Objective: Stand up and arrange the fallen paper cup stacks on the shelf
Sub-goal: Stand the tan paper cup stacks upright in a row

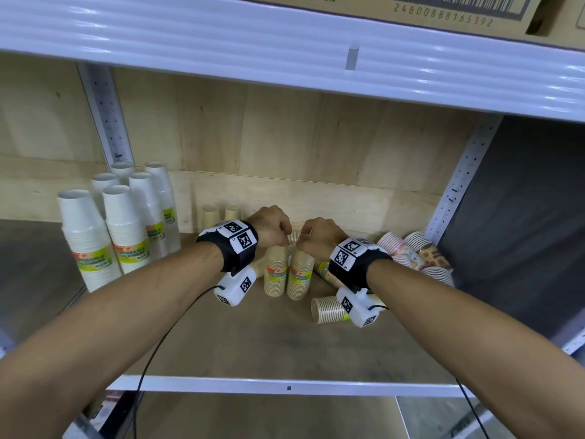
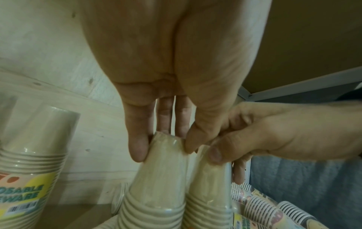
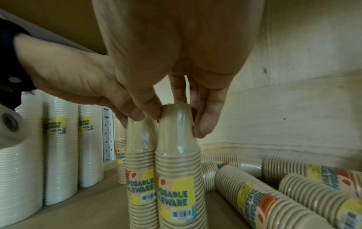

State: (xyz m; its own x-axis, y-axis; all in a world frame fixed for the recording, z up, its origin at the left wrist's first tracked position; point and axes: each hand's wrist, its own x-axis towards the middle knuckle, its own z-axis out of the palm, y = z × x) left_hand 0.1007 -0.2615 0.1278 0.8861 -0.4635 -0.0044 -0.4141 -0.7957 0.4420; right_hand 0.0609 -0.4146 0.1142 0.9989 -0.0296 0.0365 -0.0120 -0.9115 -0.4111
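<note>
Clearly the shelf (image 1: pixel 253 353) carries two sorts of stock: the white cup stacks (image 1: pixel 95 242) upright at the left, and the beige ones in the middle and right, some fallen. Two beige stacks (image 3: pixel 168 178) stand side by side at mid-shelf, touching, and each hand pinches one by its narrow top: the left hand (image 2: pixel 156 117) on the left stack, the right hand (image 3: pixel 172 86) on the right stack. Sleeved in thin glossy film, they should be light, tall and easily tipped, slippery under the fingers (image 3: pixel 203 124); a grip lower down, round the ribbed rims, would steady them better. Fallen stacks (image 3: pixel 260 199) lie just right of them, with what may be patterned ones (image 1: pixel 414 251) beyond.
</note>
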